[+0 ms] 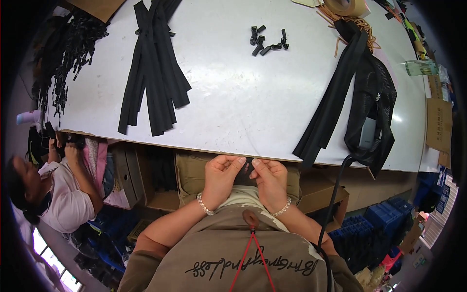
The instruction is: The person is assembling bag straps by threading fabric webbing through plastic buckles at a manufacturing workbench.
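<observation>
Just in front of the table's near edge, my left hand [220, 178] and my right hand [272, 181] work close together. Thumb and forefinger of each are pinched on a small black piece [249, 160], mostly covered by the fingertips, so its kind does not show. Beyond them on the white table [219, 107], several small black plastic fittings [260, 45] lie in a loose group. Flat black strips [155, 73] are bundled crosswise at the left. More black strips [331, 102] lie at the right, beside a black mesh bag [382, 87].
A grey device [368, 134] sits in the mesh bag; a black cable [335, 194] runs from there towards my body. Black fittings [73, 48] hang at the far left. A tape roll [345, 7] is at the back. Another person [68, 207] sits left; blue crates [384, 216] stand right.
</observation>
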Demonstrator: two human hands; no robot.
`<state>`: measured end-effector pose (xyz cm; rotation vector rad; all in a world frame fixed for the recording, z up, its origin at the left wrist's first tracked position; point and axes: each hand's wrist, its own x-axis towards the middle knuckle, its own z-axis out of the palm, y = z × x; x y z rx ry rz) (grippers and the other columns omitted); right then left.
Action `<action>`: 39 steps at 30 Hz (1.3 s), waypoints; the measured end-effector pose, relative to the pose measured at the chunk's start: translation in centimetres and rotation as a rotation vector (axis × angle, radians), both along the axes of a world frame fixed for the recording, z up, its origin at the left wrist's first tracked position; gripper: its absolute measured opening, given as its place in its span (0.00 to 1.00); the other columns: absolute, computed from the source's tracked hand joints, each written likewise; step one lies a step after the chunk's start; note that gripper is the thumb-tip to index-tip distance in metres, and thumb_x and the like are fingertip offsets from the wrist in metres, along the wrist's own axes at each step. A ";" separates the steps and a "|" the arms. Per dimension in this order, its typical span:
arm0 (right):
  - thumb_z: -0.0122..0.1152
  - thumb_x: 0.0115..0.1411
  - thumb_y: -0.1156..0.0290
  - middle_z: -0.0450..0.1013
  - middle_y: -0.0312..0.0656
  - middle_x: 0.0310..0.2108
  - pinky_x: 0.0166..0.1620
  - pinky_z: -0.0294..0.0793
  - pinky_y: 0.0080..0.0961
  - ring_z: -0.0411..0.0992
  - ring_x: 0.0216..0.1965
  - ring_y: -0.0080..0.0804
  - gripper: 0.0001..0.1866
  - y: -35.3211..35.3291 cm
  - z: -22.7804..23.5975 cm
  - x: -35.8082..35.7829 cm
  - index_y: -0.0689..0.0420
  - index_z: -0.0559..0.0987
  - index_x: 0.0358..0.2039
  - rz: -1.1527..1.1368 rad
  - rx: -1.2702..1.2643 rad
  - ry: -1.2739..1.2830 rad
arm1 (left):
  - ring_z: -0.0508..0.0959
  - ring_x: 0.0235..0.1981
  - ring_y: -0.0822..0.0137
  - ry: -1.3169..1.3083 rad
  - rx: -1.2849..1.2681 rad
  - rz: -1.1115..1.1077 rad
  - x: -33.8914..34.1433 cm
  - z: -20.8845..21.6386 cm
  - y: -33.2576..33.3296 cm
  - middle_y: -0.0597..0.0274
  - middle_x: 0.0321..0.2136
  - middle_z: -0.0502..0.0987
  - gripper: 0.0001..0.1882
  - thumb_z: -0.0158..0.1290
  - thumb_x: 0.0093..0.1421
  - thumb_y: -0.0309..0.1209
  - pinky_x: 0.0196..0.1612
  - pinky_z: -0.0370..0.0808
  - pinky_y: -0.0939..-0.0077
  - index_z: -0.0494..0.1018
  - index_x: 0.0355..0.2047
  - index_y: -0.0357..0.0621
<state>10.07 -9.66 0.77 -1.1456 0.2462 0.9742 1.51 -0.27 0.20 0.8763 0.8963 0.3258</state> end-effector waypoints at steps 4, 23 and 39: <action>0.56 0.55 0.78 0.71 0.34 0.24 0.25 0.66 0.14 0.66 0.21 0.17 0.01 0.2 0.1 -0.2 0.61 0.75 0.29 -0.082 0.036 0.105 | 0.74 0.28 0.78 0.004 -0.004 0.044 0.3 0.2 -0.4 0.64 0.27 0.76 0.03 0.52 0.57 0.22 0.34 0.72 0.84 0.73 0.31 0.36; 0.55 0.51 0.88 0.69 0.43 0.35 0.35 0.72 0.16 0.70 0.31 0.24 0.07 -1.6 2.6 0.2 0.67 0.75 0.32 0.170 0.226 -0.588 | 0.75 0.31 0.73 -0.260 0.412 -0.138 -1.7 2.7 0.6 0.59 0.30 0.77 0.05 0.54 0.51 0.16 0.34 0.72 0.84 0.75 0.29 0.34; 0.57 0.55 0.76 0.70 0.38 0.19 0.23 0.68 0.17 0.68 0.18 0.22 0.04 -1.0 0.0 1.0 0.62 0.74 0.26 0.163 0.007 0.089 | 0.75 0.28 0.74 0.002 -0.338 -0.090 -1.1 -0.4 0.4 0.62 0.28 0.75 0.03 0.50 0.58 0.25 0.32 0.75 0.81 0.71 0.32 0.38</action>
